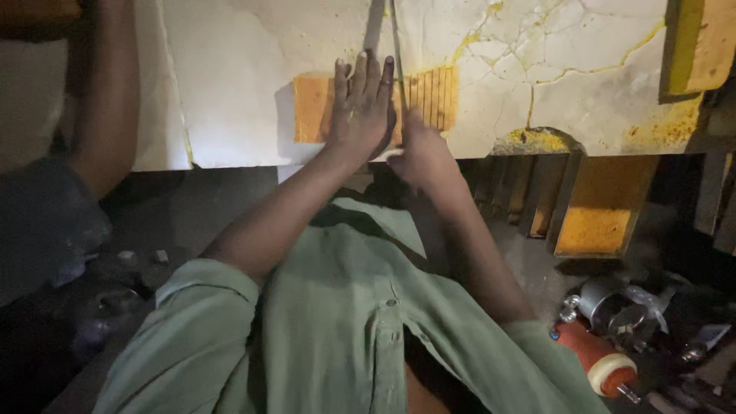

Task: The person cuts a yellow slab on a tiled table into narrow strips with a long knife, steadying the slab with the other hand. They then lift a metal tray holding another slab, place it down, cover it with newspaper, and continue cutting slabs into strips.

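Green shirt sleeves nearest, orange-handled tool [594, 356] low right on floor clutter; right hand [420, 157] clamped around knife [383, 31] handle at counter [230, 84] edge, left hand [362, 103] flat, fingers spread, pressing yellow slab [433, 96] on white cracked counter; looks mid-slicing strips, next cut needs a steady parallel blade; another person's arm [103, 92] far left

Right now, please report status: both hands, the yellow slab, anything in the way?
Left hand flat on yellow slab, fingers spread. Right hand grips long knife, blade on slab. Right part already cut in strips. Another person's arm at left, apart.
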Motion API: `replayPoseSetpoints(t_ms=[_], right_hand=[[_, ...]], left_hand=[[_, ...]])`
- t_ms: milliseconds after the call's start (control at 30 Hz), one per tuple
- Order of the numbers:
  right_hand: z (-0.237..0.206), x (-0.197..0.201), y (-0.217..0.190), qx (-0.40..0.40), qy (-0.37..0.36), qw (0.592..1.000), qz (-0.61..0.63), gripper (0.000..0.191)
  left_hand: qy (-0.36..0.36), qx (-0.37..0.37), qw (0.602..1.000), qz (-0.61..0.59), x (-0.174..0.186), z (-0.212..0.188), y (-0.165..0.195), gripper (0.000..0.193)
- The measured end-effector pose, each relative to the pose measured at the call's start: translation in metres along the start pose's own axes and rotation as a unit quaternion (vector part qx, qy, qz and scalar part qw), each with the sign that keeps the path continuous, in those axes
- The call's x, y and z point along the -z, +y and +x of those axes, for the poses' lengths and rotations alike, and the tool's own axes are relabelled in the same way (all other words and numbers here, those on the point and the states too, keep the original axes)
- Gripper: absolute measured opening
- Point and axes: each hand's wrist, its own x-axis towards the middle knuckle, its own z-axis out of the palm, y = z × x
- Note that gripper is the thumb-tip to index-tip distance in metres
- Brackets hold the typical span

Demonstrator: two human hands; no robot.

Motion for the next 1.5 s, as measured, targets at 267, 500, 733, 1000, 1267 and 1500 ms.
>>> replayPoseSetpoints(t_ms=[267,500,733,1000,1267,1500], right_hand=[[-0.119,0.007,-0.01,-0.148,-0.115,0.964,0.191,0.041],[-0.046,-0.06,0.051,-0.071,-0.066,0.992,-0.08,0.055],[-0.002,0.026,-0.057,-0.037,-0.032,0.999,0.02,0.066],[-0.109,-0.031,0.006,-0.236,-0.159,0.955,0.089,0.079],[0.009,-0.03,0.014,0.024,-0.008,0.997,-0.079,0.082],[-0.064,0.002,-0.046,-0.224,-0.112,0.953,0.172,0.054]], left_hand=[[-0.014,0.017,0.994,-0.109,0.004,0.001,-0.004,0.071],[-0.021,0.011,0.996,-0.091,0.0,0.001,-0.005,0.075],[0.038,0.013,0.998,-0.038,0.005,-0.004,-0.013,0.071],[-0.029,0.02,0.994,-0.103,0.003,-0.003,-0.015,0.069],[0.006,-0.008,1.0,0.007,0.002,-0.007,-0.019,0.071],[0.038,0.014,0.997,-0.068,0.006,-0.011,-0.026,0.069]])
